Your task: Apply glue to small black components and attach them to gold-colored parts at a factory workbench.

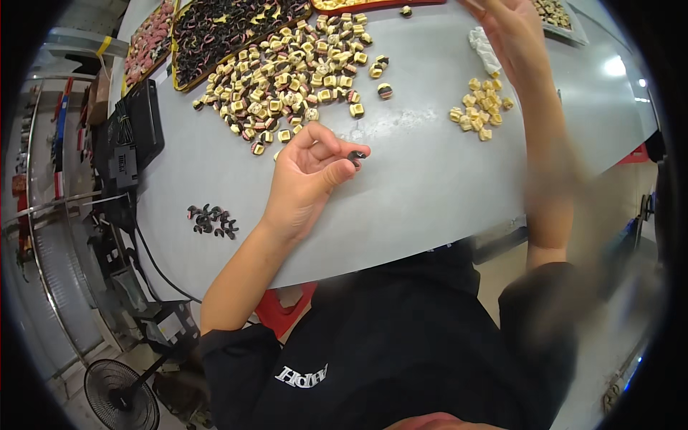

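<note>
Between the thumb and forefinger of my left hand (304, 175) is a small black curved piece (356, 155), held above the table's middle. Just beyond that hand spreads a large heap of small cream-and-black blocks (287, 79), some showing pink. My right hand (509, 39) reaches to the far right, and the top edge of the picture cuts off its fingertips. Whether it grips anything is hidden. Beside it lie a crumpled white tissue (482, 49) and a small pile of pale yellow square pieces (476, 111). Several loose black curved pieces (211, 221) rest left of my left forearm.
At the far left stand a tray of black curved pieces (222, 36) and a tray of pink pieces (148, 46). An orange-rimmed tray (373, 6) and a pale tray (555, 18) sit at the back. A black device with a cable (147, 125) occupies the table's left edge.
</note>
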Demonstrator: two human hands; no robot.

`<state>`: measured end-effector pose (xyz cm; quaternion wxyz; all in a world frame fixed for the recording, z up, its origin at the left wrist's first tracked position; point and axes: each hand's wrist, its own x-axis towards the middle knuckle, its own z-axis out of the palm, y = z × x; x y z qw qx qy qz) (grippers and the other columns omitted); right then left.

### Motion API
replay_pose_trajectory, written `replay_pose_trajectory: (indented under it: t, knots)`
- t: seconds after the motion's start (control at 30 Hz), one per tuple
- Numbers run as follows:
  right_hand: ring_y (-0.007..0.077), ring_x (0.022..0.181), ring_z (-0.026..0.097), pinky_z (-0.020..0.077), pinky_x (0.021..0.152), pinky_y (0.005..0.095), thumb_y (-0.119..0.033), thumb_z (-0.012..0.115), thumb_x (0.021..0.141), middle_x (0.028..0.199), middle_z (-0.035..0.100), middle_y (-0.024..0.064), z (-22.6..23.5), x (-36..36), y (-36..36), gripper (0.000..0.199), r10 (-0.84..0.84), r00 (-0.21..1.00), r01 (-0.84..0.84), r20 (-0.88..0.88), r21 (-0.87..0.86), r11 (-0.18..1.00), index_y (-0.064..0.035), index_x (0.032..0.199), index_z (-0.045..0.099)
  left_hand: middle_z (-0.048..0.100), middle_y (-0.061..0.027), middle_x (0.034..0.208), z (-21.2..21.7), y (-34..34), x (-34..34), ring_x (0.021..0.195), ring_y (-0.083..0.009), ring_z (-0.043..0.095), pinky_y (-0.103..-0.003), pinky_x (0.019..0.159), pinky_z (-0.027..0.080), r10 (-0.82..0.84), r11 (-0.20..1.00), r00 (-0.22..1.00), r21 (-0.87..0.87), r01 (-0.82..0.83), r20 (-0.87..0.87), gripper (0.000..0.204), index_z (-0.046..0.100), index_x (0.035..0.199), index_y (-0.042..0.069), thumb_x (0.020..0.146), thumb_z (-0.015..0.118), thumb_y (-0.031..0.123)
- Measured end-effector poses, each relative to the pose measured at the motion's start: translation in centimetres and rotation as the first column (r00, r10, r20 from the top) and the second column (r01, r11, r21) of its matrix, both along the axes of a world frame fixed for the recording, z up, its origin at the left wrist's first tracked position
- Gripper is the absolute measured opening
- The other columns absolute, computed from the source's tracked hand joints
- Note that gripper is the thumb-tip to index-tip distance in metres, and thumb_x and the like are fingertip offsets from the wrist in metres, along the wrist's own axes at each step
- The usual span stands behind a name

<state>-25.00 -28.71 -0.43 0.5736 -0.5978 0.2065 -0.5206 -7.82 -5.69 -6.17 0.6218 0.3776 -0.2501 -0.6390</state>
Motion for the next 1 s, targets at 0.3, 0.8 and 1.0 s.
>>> replay_pose_trajectory:
  t: [0.3,0.8,1.0]
  knots:
    - [0.0177,0.082,0.06,0.0496,0.072,0.0253,-0.016,0.07,0.079,0.091,0.061,0.0135,-2.0,-1.3,-1.7,0.029,-0.284,0.731,0.011,-0.62,-0.406,0.914,0.0016,0.094,0.053,0.064,-0.0104,0.096,0.3,-0.1,0.0,0.09,-0.0099,0.056,-0.022,0.076,0.044,0.033,0.999,0.999,0.015,-0.033,0.035,0.024,0.048,0.088,0.011,0.079,0.069,0.004]
    - [0.0208,0.062,0.054,0.0421,0.056,0.0329,-0.018,0.071,0.072,0.064,0.054,0.0111,-0.1,-3.8,1.4,0.027,-0.218,-0.005,-0.29,-0.976,-0.207,0.934,0.0007,0.072,0.052,0.063,-0.0083,0.094,0.3,-0.2,-0.2,0.082,-0.0104,0.057,-0.021,0.07,0.044,0.026,1.0,0.987,-0.013,-0.024,0.156,0.027,0.046,0.087,0.011,0.079,0.071,0.012]
    - [0.0205,0.066,0.055,0.0443,0.058,0.0322,-0.009,0.066,0.072,0.065,0.054,0.0102,-0.3,-3.3,1.5,0.019,-0.2,-0.022,-0.327,-0.98,-0.182,0.927,0.0022,0.075,0.052,0.062,-0.0091,0.092,0.3,-0.2,-0.2,0.099,-0.0176,0.058,-0.025,0.076,0.045,0.041,0.999,0.994,-0.013,-0.04,0.101,0.026,0.046,0.088,0.008,0.078,0.069,0.001]
